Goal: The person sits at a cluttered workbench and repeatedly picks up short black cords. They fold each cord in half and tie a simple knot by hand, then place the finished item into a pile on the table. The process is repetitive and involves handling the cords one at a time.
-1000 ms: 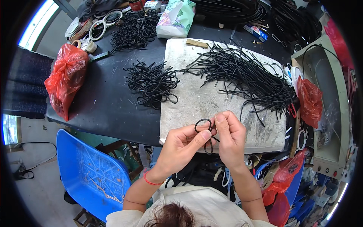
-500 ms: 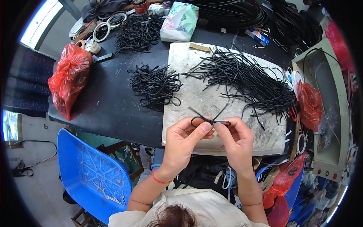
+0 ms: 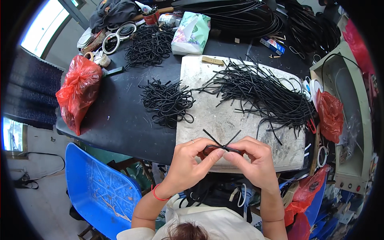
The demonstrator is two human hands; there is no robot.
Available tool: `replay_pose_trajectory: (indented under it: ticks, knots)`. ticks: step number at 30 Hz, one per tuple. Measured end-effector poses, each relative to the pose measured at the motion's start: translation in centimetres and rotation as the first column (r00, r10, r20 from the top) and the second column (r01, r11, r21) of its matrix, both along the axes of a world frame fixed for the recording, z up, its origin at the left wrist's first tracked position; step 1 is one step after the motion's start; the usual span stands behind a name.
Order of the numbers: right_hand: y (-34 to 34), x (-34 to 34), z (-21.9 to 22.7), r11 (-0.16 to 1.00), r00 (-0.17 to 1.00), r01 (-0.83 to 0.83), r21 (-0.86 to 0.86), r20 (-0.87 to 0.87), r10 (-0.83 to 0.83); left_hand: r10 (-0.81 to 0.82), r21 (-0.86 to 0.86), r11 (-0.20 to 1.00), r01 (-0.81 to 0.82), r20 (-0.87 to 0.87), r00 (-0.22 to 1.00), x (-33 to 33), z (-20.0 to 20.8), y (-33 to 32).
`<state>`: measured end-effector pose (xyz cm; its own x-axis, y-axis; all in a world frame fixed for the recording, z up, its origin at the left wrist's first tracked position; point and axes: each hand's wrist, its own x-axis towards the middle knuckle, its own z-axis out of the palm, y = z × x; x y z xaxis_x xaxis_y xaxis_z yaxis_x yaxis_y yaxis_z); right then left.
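Observation:
Between my two hands is a thin black cord [image 3: 224, 146] tied in a bow, its two free ends crossing and pointing up and away from me. My left hand [image 3: 196, 159] pinches the bow's left loop near the knot. On the other side my right hand [image 3: 252, 159] grips the right loop, thumb beside the knot. Both hands hover over the near edge of a worn pale board [image 3: 200, 120]. Beyond them on the board lies a spread of straight black cords [image 3: 260, 92]. A pile of looped black cords [image 3: 166, 102] sits to its left, partly on the dark table.
Another black cord heap [image 3: 148, 46] lies at the back, beside a floral tissue pack [image 3: 191, 34]. A red plastic bag [image 3: 78, 90] stands at the table's left. Below it is a blue chair [image 3: 96, 188]. A pale metal cabinet [image 3: 344, 120] borders the right side.
My hands have moved slightly down, nearer to me, with the bow. Its loops are now more covered by my fingers. The whole view has shifted a little.

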<state>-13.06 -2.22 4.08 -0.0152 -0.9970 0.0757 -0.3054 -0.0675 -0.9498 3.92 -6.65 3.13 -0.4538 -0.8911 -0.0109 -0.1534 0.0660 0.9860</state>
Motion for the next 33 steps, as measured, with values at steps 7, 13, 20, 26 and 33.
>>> replay_pose_trajectory:
  ticks: [7, 13, 20, 26, 33]
  knots:
    - [0.1, -0.4, -0.1, 0.990, 0.993, -0.055, 0.129, 0.112, 0.041, 0.055, 0.381, 0.924, 0.023, -0.195, 0.979, 0.0, -0.8, 0.9]
    - [0.1, -1.3, -0.8, 0.971, 0.965, -0.175, 0.164, 0.225, 0.136, 0.051, 0.442, 0.895, 0.063, -0.243, 0.969, -0.1, -1.2, 0.8]
    - [-0.2, 0.8, -1.9, 0.961, 0.860, 0.005, 0.277, 0.489, -0.145, 0.050, 0.458, 0.886, 0.078, -0.261, 0.964, -0.8, -1.1, 1.3]
    - [0.3, 2.0, -2.6, 0.972, 0.972, 0.233, 0.006, -0.027, -0.233, 0.163, -0.535, 0.844, -0.038, 0.188, 0.968, -2.2, -2.0, 2.6]
    - [-0.2, 0.7, -2.9, 0.871, 0.770, 0.171, 0.460, 0.489, -0.409, 0.127, 0.097, 0.987, -0.128, 0.011, 0.992, -1.9, -2.3, 2.6]
